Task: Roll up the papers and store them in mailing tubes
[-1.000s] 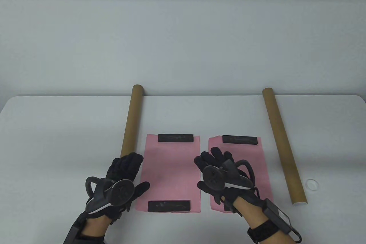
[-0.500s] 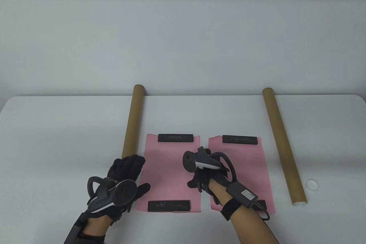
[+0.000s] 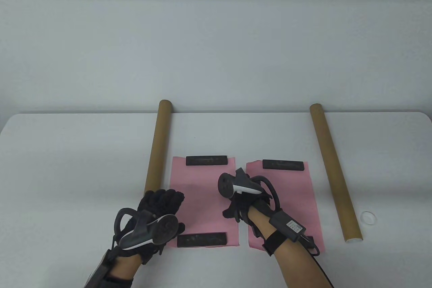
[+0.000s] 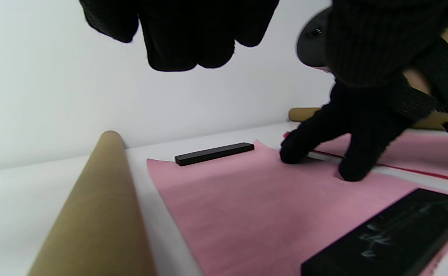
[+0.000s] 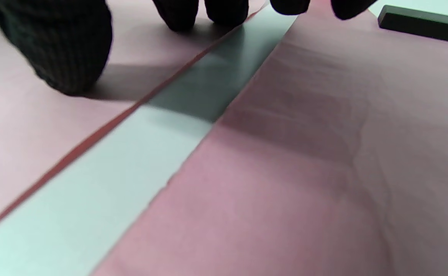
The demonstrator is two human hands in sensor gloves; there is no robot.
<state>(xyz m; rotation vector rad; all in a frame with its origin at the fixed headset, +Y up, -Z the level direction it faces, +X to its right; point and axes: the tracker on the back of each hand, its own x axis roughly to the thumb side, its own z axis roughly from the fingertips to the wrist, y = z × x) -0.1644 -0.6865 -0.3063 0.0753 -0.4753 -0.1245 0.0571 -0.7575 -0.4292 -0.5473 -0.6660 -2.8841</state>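
Observation:
Two pink papers lie side by side: the left paper [image 3: 202, 200] and the right paper [image 3: 287, 197]. Black bar weights sit on the left paper's far end [image 3: 206, 160] and near end [image 3: 201, 239], and on the right paper's far end [image 3: 283, 165]. A brown mailing tube [image 3: 157, 146] lies left of the papers, another tube [image 3: 334, 169] right of them. My left hand [image 3: 165, 197] hovers open over the left paper's left edge; its fingers [image 4: 178, 46] hang above the sheet. My right hand [image 3: 236, 212] presses its fingertips [image 4: 292, 153] on the left paper's right edge, with its thumb [image 5: 63, 50] on that sheet.
A small white cap [image 3: 368, 217] lies near the right tube's near end. A narrow strip of bare table [image 5: 132, 165] separates the two papers. A fourth weight [image 3: 309, 240] is mostly hidden behind my right wrist. The table's far edge meets a white wall.
My right hand turned over and moved left, fingertips down onto the left paper's right edge. My left hand moved right over that paper. The left paper and its weights shifted slightly away.

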